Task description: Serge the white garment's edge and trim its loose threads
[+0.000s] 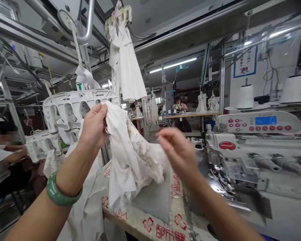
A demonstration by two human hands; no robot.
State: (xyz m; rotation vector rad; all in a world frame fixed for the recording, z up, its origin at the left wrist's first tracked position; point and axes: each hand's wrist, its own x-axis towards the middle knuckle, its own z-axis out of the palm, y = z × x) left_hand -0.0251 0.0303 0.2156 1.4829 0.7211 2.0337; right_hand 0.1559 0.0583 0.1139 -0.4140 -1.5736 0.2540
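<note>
My left hand [95, 124], with a green bangle [61, 192] on its wrist, is closed in a pinch on the upper edge of a white garment piece [120, 144]. The fabric hangs down from my fingers, with a small printed pattern on one side and a gathered edge at the right. Just behind my left hand is a white slotted hanger [77, 100]. To the right of the cloth, my right hand [179, 150] is raised with its fingers curled. Motion smears those fingers, and I cannot see anything in them.
A white sewing machine [240, 150] with a control panel stands at the right, below thread cones [246, 96]. Below the cloth is a table [163, 231] covered in printed plastic. White garments [130, 63] hang overhead. A person [2, 160] sits at the left.
</note>
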